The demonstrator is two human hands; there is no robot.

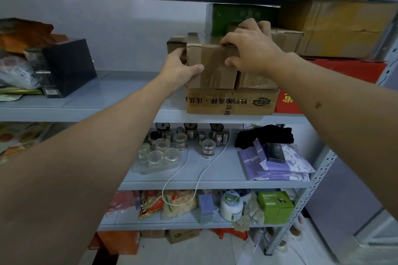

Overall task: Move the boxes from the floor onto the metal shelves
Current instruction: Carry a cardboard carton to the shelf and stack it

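Observation:
A small taped cardboard box [212,66] stands on top of a flat printed cardboard box [230,102] on the grey metal shelf [120,94]. My left hand [179,66] grips its left side, thumb on the front face. My right hand [249,49] holds its top right edge, fingers curled over the top and thumb on the front. Another small carton [256,80] sits beside it on the flat box, partly hidden by my right hand. More brown boxes [286,37] and a green box [239,15] stand behind.
A large brown carton [342,28] and a red box [353,69] fill the shelf's right side. A black box [69,66] and bags lie at left. Glass jars [163,150], purple packets [277,165], snacks below. Cartons [183,235] sit on the floor under the shelves.

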